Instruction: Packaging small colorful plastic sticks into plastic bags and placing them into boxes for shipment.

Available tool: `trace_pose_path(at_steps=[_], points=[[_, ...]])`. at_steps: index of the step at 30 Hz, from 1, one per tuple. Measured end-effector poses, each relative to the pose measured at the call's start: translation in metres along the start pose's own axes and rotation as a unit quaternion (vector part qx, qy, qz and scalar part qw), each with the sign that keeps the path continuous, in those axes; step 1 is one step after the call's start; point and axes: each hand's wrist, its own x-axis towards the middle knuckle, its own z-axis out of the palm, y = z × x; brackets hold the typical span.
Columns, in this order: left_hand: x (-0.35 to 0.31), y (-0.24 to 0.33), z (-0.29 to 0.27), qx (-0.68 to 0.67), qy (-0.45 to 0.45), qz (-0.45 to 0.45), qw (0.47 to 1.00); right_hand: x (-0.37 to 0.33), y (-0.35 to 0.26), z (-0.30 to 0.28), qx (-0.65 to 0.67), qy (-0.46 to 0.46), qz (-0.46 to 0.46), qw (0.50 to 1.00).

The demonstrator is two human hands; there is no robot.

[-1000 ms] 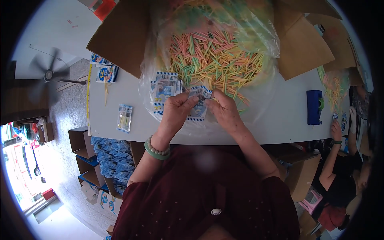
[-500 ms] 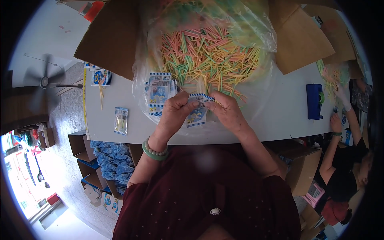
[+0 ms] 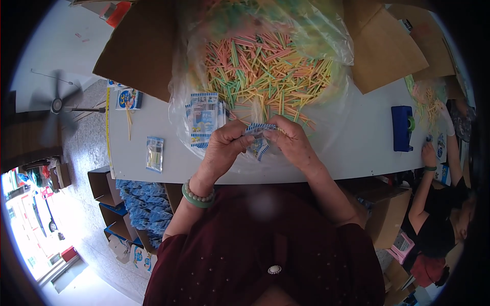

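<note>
Between my two hands is a small blue-and-white plastic packet (image 3: 258, 147), crumpled and tilted near the table's front. My left hand (image 3: 224, 142) pinches its left upper edge, and my right hand (image 3: 294, 143) grips the right upper edge. Just left of my left hand lies a stack of similar flat packets (image 3: 205, 116). Beyond my hands, a big heap of thin pink, yellow and green sticks (image 3: 265, 71) rests in a clear plastic bag (image 3: 339, 84). Whether the held packet's top is parted cannot be made out.
A cardboard box with open flaps (image 3: 388, 46) surrounds the bag. One packet (image 3: 154, 154) lies alone at left. At right stands a blue tape dispenser (image 3: 401, 128); beyond it a co-worker's arm (image 3: 420, 188) reaches over the table. Blue packets (image 3: 145, 206) fill a box below left.
The packet between my hands has gone from hanging fairly flat to crumpled and tilted. My fingers have shifted slightly around its top; the stack and sticks look unmoved.
</note>
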Motion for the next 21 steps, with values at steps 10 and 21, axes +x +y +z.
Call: trace_pose_path(at_steps=[10, 21], points=[[0.002, -0.012, -0.002, 0.104, 0.051, 0.029, 0.993, 0.012, -0.052, -0.003, 0.207, 0.202, -0.087, 0.953], [0.000, 0.015, 0.018, -0.082, -0.011, -0.106, 0.991, 0.011, -0.047, 0.020, 0.001, 0.201, -0.223, 0.954]])
